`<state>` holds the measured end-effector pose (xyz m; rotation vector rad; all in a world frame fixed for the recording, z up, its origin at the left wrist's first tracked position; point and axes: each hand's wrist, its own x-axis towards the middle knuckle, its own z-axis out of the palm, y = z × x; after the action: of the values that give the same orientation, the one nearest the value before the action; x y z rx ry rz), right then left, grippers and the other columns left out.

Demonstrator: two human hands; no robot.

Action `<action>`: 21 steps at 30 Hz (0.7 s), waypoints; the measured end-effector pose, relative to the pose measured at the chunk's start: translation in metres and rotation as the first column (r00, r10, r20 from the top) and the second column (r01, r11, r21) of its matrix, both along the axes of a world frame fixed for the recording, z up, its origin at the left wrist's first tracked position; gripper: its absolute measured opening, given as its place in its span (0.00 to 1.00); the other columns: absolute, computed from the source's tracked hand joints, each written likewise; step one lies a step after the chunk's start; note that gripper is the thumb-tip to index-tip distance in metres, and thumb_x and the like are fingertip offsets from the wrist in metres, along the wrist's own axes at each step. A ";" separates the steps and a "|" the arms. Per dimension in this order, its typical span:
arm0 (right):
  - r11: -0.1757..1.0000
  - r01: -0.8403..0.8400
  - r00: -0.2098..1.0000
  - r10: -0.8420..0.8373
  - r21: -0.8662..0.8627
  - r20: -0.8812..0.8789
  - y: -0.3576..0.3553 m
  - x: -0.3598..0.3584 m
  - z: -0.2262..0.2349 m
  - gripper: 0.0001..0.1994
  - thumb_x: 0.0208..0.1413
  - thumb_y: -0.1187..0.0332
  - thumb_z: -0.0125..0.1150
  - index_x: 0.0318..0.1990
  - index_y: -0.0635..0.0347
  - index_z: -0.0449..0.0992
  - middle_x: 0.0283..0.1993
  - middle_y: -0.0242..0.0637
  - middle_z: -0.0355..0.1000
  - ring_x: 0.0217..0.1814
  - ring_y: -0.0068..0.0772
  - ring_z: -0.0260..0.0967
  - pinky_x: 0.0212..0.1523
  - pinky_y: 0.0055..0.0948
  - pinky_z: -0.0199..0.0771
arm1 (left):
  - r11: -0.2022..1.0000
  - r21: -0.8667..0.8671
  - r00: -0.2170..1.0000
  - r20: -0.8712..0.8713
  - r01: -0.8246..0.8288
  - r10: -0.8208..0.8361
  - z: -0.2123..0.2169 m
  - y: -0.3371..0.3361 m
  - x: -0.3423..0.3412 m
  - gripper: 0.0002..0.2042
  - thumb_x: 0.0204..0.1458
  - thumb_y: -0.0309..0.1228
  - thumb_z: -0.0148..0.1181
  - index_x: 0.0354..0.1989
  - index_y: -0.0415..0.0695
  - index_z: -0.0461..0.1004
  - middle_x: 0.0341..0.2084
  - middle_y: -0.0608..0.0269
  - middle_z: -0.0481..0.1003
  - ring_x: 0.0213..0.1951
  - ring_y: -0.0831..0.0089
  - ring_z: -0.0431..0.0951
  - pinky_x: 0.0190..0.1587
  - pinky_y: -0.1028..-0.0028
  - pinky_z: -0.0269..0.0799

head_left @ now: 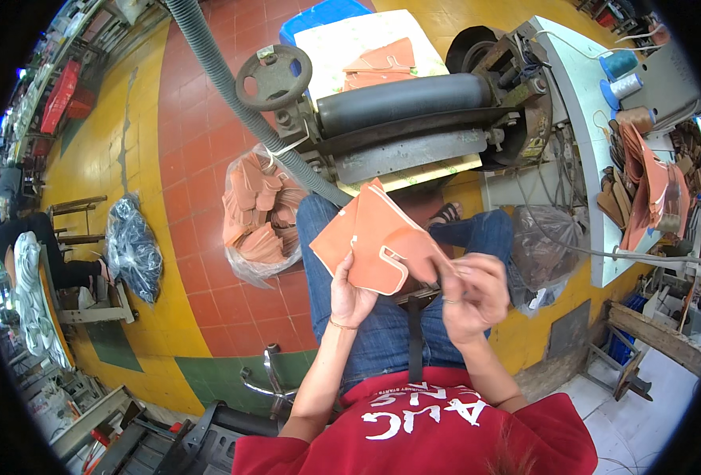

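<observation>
Over my lap I hold a few flat orange leather pieces (366,237) with pale edges and a curved notch, fanned over each other. My left hand (352,299) grips them from below, its thumb on top near the notch. At their right edge is my right hand (476,297), thumb and fingers pinched together on a corner of a piece. That hand is slightly blurred. Just beyond the pieces stands a machine with a dark roller (406,103) and a metal plate (414,157) along its front.
A handwheel (274,77) and a grey corrugated hose (224,79) flank the machine's left. Behind the roller lie more orange pieces (382,62). An open plastic bag of orange pieces (259,210) rests on the floor at left. Thread spools (621,87) and leather parts (651,190) occupy the right table.
</observation>
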<state>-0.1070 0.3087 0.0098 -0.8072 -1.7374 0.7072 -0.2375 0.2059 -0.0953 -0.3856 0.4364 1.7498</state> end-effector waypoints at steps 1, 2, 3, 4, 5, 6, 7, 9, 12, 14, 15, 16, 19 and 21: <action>1.000 0.019 0.999 -0.019 0.019 -0.029 0.001 0.002 0.006 0.11 0.41 0.78 0.68 0.33 0.57 0.75 0.34 0.37 0.73 0.33 0.34 0.71 0.32 0.29 0.72 | 0.998 0.054 1.000 -0.008 0.018 -0.018 0.000 0.001 -0.003 0.22 0.60 0.37 0.44 0.60 0.39 0.59 0.58 0.54 0.65 0.59 0.63 0.65 0.63 0.62 0.57; 0.995 -0.024 0.998 0.018 0.093 0.064 0.003 0.001 0.009 0.12 0.39 0.78 0.69 0.34 0.56 0.76 0.34 0.36 0.73 0.34 0.34 0.71 0.32 0.29 0.72 | 0.991 0.136 1.000 0.014 0.015 -0.017 0.001 0.001 -0.004 0.22 0.60 0.37 0.45 0.60 0.40 0.59 0.58 0.55 0.65 0.60 0.63 0.64 0.63 0.62 0.56; 0.984 -0.066 0.989 0.042 0.165 0.144 0.004 0.001 0.011 0.13 0.38 0.77 0.70 0.34 0.54 0.77 0.35 0.35 0.72 0.34 0.35 0.71 0.32 0.30 0.72 | 0.993 0.108 0.999 -0.013 0.043 -0.042 0.001 0.002 -0.005 0.22 0.60 0.37 0.45 0.60 0.40 0.59 0.58 0.56 0.65 0.60 0.63 0.64 0.64 0.62 0.56; 0.974 -0.137 0.953 0.081 0.177 0.291 0.001 -0.004 0.010 0.15 0.36 0.73 0.71 0.36 0.52 0.78 0.35 0.32 0.73 0.36 0.35 0.71 0.33 0.32 0.72 | 0.993 0.109 0.999 -0.009 0.048 -0.047 0.000 0.004 -0.005 0.22 0.60 0.37 0.44 0.60 0.40 0.59 0.58 0.56 0.65 0.60 0.62 0.64 0.64 0.62 0.56; 0.958 -0.264 0.881 0.192 0.113 0.432 0.000 -0.008 0.007 0.16 0.38 0.66 0.71 0.39 0.49 0.79 0.38 0.31 0.73 0.40 0.34 0.70 0.39 0.34 0.70 | 0.995 0.079 0.998 -0.024 0.066 -0.064 -0.002 0.006 -0.006 0.22 0.60 0.38 0.44 0.60 0.40 0.59 0.58 0.56 0.65 0.60 0.62 0.64 0.64 0.62 0.56; 0.945 -0.319 0.827 0.239 0.075 0.508 -0.005 -0.011 0.006 0.16 0.39 0.62 0.71 0.40 0.49 0.79 0.40 0.30 0.72 0.43 0.34 0.69 0.41 0.34 0.69 | 0.982 0.176 0.998 -0.017 0.067 -0.065 -0.003 0.007 -0.006 0.24 0.61 0.39 0.42 0.62 0.39 0.56 0.60 0.53 0.62 0.61 0.60 0.63 0.64 0.60 0.56; 0.934 -0.357 0.764 0.284 0.013 0.579 -0.008 -0.014 0.002 0.16 0.41 0.58 0.71 0.40 0.48 0.79 0.41 0.29 0.72 0.45 0.33 0.68 0.44 0.34 0.67 | 0.987 0.146 0.996 -0.065 0.067 -0.059 -0.004 0.007 -0.006 0.24 0.61 0.40 0.42 0.62 0.39 0.56 0.60 0.54 0.62 0.61 0.61 0.62 0.64 0.60 0.56; 0.984 -0.175 0.871 0.158 -0.006 0.465 -0.010 -0.010 -0.006 0.28 0.41 0.51 0.70 0.48 0.55 0.75 0.46 0.34 0.70 0.49 0.37 0.66 0.48 0.37 0.66 | 0.990 0.136 0.996 -0.085 0.033 -0.021 -0.007 0.006 -0.003 0.25 0.61 0.42 0.41 0.63 0.40 0.56 0.61 0.57 0.61 0.62 0.61 0.61 0.65 0.59 0.54; 0.962 0.134 0.941 -0.048 -0.237 0.335 0.008 0.001 -0.025 0.39 0.39 0.48 0.72 0.56 0.63 0.67 0.49 0.41 0.68 0.49 0.39 0.67 0.46 0.37 0.68 | 0.988 0.132 0.996 -0.064 0.076 -0.068 -0.009 -0.001 -0.008 0.26 0.61 0.43 0.42 0.64 0.41 0.54 0.62 0.57 0.60 0.63 0.61 0.60 0.65 0.60 0.54; 0.798 0.033 0.938 0.183 -0.601 0.295 0.032 0.013 -0.038 0.36 0.43 0.55 0.72 0.57 0.67 0.66 0.47 0.41 0.71 0.40 0.32 0.72 0.35 0.29 0.73 | 0.993 0.066 0.988 -0.125 0.098 -0.089 -0.009 -0.004 -0.008 0.26 0.61 0.43 0.43 0.63 0.41 0.55 0.62 0.57 0.60 0.62 0.61 0.60 0.65 0.60 0.54; 0.534 -0.148 0.975 0.221 -0.832 -0.032 0.039 0.010 -0.049 0.23 0.49 0.65 0.68 0.51 0.67 0.72 0.40 0.37 0.75 0.33 0.22 0.72 0.31 0.22 0.72 | 0.993 0.056 0.981 -0.172 0.102 -0.092 -0.010 -0.005 -0.008 0.25 0.61 0.41 0.43 0.63 0.41 0.54 0.62 0.56 0.60 0.62 0.62 0.61 0.65 0.61 0.54; 0.542 -0.167 0.960 0.280 -0.823 -0.011 0.047 0.012 -0.053 0.17 0.51 0.68 0.66 0.47 0.67 0.75 0.36 0.35 0.76 0.32 0.19 0.71 0.31 0.21 0.72 | 0.994 0.042 0.976 -0.198 0.101 -0.090 -0.010 -0.006 -0.009 0.24 0.62 0.39 0.43 0.63 0.40 0.54 0.61 0.56 0.61 0.62 0.63 0.61 0.65 0.61 0.55; 0.574 -0.197 0.964 0.263 -0.795 -0.048 0.070 0.007 -0.064 0.10 0.52 0.70 0.65 0.39 0.67 0.79 0.30 0.33 0.77 0.31 0.16 0.71 0.33 0.18 0.72 | 0.997 -0.053 0.985 -0.160 0.058 -0.066 -0.011 -0.008 -0.013 0.23 0.62 0.37 0.43 0.63 0.41 0.55 0.60 0.56 0.62 0.61 0.63 0.63 0.64 0.62 0.56; 0.590 -0.163 0.969 0.248 -0.791 -0.014 0.092 0.003 -0.068 0.10 0.54 0.69 0.64 0.39 0.67 0.78 0.30 0.33 0.77 0.29 0.16 0.71 0.31 0.17 0.71 | 0.999 -0.035 0.992 -0.124 0.033 -0.037 -0.012 -0.012 -0.021 0.23 0.61 0.37 0.43 0.62 0.41 0.55 0.59 0.55 0.63 0.60 0.61 0.64 0.64 0.60 0.57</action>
<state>-0.1045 0.4009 -0.0579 -1.2520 -1.5832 1.7014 -0.2583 0.1941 -0.1072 -0.2914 0.5588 1.7402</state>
